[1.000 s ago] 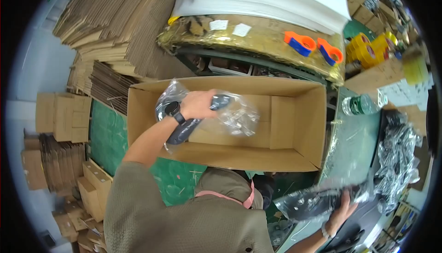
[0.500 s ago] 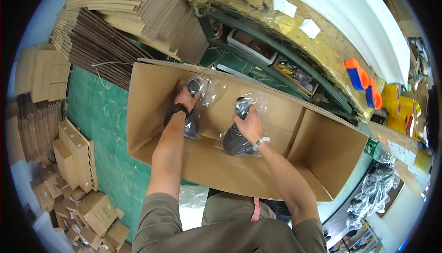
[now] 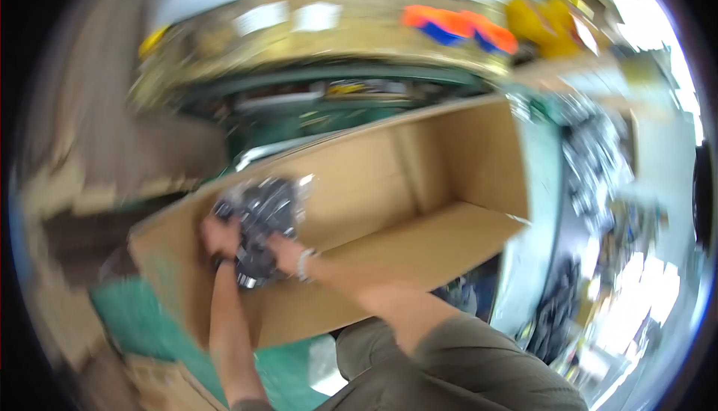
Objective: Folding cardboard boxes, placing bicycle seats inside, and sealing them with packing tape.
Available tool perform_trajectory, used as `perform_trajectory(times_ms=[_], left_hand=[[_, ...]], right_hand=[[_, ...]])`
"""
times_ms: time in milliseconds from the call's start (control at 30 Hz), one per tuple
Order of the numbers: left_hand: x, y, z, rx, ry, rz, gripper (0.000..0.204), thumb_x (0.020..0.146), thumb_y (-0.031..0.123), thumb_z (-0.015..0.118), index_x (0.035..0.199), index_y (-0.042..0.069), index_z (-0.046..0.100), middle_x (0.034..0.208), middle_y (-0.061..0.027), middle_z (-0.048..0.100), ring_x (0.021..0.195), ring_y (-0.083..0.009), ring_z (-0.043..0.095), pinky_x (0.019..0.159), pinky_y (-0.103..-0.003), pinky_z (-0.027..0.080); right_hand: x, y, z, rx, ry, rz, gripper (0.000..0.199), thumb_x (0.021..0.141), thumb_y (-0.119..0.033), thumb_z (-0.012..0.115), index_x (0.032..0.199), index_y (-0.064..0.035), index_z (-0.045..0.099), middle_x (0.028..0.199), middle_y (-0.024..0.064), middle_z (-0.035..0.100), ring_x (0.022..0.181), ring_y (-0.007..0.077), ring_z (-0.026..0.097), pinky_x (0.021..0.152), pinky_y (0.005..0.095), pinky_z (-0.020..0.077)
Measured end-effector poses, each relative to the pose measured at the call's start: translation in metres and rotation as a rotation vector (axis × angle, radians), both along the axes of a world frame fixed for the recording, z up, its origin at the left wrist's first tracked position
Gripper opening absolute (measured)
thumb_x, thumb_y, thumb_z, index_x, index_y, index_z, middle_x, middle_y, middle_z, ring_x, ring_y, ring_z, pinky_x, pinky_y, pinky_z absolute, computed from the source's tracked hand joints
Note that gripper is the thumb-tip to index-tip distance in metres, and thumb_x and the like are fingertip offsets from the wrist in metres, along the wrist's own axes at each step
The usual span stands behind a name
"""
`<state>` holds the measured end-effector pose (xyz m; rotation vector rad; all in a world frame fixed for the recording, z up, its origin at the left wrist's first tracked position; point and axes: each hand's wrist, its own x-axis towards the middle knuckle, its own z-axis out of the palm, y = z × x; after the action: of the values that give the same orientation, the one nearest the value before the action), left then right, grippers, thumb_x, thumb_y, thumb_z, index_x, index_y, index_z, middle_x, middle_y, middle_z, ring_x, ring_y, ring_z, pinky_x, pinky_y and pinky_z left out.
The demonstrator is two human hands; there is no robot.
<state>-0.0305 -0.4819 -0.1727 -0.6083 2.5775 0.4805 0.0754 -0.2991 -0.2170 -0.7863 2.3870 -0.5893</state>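
Observation:
Black items in clear plastic bags [image 3: 262, 213] are bunched together at the left end of a long open cardboard box [image 3: 359, 186]. Blur and the shiny film hide their exact kind and where one stops and the other starts. My left hand [image 3: 219, 236], with a dark band at the wrist, grips the bunch from its left side, close to the box's end wall. From the right, my right hand [image 3: 288, 254], wearing a pale beaded bracelet, is closed against the lower part of the bunch. Fingertips of both hands are partly lost in blur.
Beyond the box runs a bench edge [image 3: 374, 44] wrapped in yellowish film, carrying orange-and-blue tape dispensers [image 3: 460, 26]. Yellow tape rolls [image 3: 550, 26] sit at the far right. Crumpled clear plastic [image 3: 598, 157] lies to the right; stacked flat cardboard [image 3: 112, 112] stands on the left.
The right-hand bagged item has moved left against the other one, and my right hand with it. The whole view has swung round, so the box now slants up to the right.

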Motion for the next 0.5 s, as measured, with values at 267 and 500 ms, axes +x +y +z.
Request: perform_trajectory(times_ms=[267,500], left_hand=[[0.060,0.067,0.048,-0.095,0.107,-1.087,0.065,0.079,0.035,0.071,0.133,0.006,0.051,0.146,-0.0184,0.042,0.138,-0.0404,0.034,0.110,-0.056,0.031],[0.040,0.107,0.009,-0.192,0.186,-1.149,0.061,0.080,0.035,0.072,0.129,0.002,0.056,0.142,-0.0231,0.045,0.134,-0.0411,0.040,0.110,-0.052,0.034]], right_hand=[[-0.008,0.004,0.219,-0.277,0.205,0.262,0.020,0.074,-0.022,0.065,0.082,-0.0093,0.077,0.088,0.0142,0.074,0.088,0.0328,0.071,0.076,0.0445,0.0539],[0.070,0.165,0.316,-0.678,0.433,-0.842,0.023,0.082,-0.024,0.063,0.090,-0.0039,0.056,0.087,0.0135,0.059,0.088,0.0324,0.059,0.077,0.0431,0.0486]])
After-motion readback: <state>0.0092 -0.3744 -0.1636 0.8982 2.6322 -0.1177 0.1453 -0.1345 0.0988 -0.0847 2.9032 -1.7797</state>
